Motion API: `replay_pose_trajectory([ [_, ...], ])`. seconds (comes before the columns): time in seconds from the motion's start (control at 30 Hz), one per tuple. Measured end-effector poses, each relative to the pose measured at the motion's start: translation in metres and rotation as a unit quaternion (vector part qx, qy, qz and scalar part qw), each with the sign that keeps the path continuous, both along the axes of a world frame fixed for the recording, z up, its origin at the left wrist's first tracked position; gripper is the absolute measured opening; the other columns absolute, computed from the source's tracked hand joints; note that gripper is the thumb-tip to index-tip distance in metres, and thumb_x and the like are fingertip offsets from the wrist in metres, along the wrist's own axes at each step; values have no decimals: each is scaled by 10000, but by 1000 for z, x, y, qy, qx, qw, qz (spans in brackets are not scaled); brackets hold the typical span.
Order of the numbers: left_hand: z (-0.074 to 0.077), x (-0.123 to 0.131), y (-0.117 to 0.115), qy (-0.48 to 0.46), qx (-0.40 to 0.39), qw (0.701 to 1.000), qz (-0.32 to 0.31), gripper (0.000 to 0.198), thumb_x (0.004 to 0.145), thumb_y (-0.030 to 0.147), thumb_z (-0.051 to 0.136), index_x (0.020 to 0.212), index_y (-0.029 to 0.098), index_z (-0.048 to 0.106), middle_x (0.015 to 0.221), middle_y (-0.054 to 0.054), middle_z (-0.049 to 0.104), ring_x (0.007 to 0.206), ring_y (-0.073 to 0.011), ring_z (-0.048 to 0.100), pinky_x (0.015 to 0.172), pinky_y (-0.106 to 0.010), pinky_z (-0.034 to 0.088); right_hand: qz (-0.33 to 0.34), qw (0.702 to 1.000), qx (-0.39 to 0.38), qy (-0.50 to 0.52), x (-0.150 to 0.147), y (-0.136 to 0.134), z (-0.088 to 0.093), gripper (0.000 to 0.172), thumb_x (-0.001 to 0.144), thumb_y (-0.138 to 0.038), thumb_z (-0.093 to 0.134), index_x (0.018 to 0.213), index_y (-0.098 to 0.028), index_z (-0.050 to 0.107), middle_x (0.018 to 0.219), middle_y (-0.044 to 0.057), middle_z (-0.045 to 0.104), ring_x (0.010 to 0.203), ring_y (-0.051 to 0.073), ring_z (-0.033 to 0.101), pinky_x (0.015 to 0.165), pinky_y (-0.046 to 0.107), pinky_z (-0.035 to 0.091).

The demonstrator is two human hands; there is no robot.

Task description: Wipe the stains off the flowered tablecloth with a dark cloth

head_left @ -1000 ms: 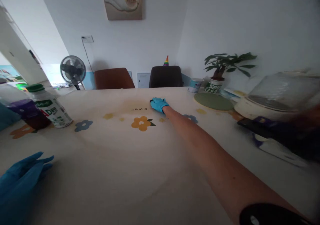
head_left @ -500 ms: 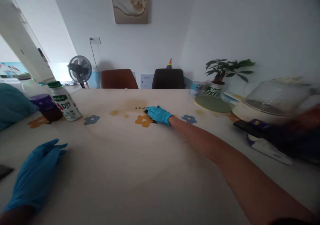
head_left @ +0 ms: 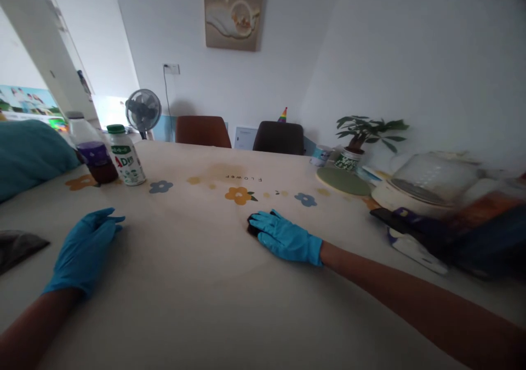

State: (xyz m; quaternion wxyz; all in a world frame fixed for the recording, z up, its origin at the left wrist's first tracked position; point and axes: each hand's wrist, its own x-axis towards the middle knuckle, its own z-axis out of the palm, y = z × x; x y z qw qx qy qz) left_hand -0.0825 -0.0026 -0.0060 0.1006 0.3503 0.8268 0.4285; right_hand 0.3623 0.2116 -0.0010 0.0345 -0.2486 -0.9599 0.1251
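Note:
My right hand [head_left: 283, 237], in a blue glove, presses down on the table around a small black cloth or sponge. The dark edge of that black piece [head_left: 252, 225] pokes out beyond the fingertips, and the palm covers the remainder. On the left, my left hand [head_left: 88, 246], gloved in blue too, rests on the tabletop with fingers stretched forward and holds nothing. Under both hands lies the white tablecloth [head_left: 193, 282], printed with flowers. Just beyond the right hand is an orange printed flower [head_left: 238, 195].
At the left stand a white bottle with green cap [head_left: 128, 159] and a purple-labelled bottle [head_left: 96, 156]. A dark flat item [head_left: 20, 246] lies at the left edge. To the right are a green mat [head_left: 343, 181], a potted plant [head_left: 349, 159], a clear-lidded appliance [head_left: 423, 186] and a phone-like object [head_left: 417, 252].
My right hand has drawn back toward me with the black piece, off the printed flower and lettering. The left hand stays on the table as the view shifts.

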Motion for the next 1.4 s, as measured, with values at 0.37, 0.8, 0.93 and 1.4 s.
replay_pose_trajectory([
  [0.37, 21, 26, 4, -17, -10, 1000, 23, 616, 863, 415, 500, 1382, 117, 648, 1373, -187, 756, 1332, -368, 688, 1280, -564, 465, -139, 988, 67, -4, -23, 82, -14, 633, 1156, -443, 333, 1670, -176, 589, 1747, 157, 519, 1664, 344, 423, 1407, 612, 225],
  [0.8, 5, 17, 2, -28, 13, 999, 45, 561, 842, 548, 538, 1286, 232, 669, 1319, -117, 781, 1286, -366, 712, 1292, -599, 465, -270, 963, 23, -5, -149, 227, 3, 617, 1127, -383, 325, 1633, -169, 607, 1756, 184, 497, 1641, 391, 447, 1360, 684, 258],
  [0.93, 13, 24, 4, -37, 11, 998, 51, 584, 820, 574, 530, 1276, 238, 671, 1327, -118, 783, 1299, -372, 716, 1275, -598, 489, -259, 966, 18, 0, -171, 244, 4, 614, 1133, -381, 320, 1628, -168, 614, 1737, 183, 525, 1634, 393, 459, 1358, 692, 250],
  [1.4, 13, 22, 5, -77, 53, 995, 35, 570, 776, 442, 589, 1301, 228, 648, 1269, -131, 801, 1181, -350, 754, 1143, -557, 573, -65, 998, 23, -1, -153, 108, -7, 585, 1155, -445, 403, 1676, -250, 582, 1756, 96, 520, 1649, 299, 455, 1415, 541, 229],
])
